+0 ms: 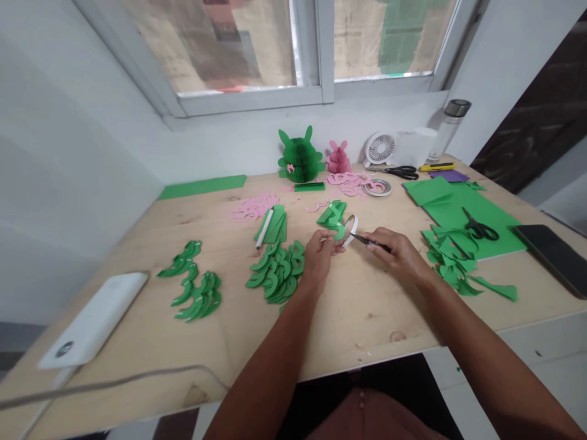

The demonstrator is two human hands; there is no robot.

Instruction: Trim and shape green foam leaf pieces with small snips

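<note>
One curved green piece (340,230) is between the fingers of your left hand (321,250), near the middle of the frame. These fingers are closed on it and cover part of its edge; whether they also hold the white tape roll (354,229) beside it, I cannot tell. Your right hand (392,245) grips one thin dark tool (365,239), its tip at the roll; your fingers hide its rear part, so its exact kind is not clear.

Two paper figures, one green figure (300,157) and one pink figure (338,159), stand at upper centre. You have a second tape roll (376,187) at upper right of centre, and two scissors: the back scissors (401,173) at upper right and the front scissors (480,227) at right. One white marker (265,228) lies left of centre. The green pile (276,274) below it overlaps too much for counting, and your left forearm comes close to its edge. One grey cable (137,377) is cut off by the left border.
</note>
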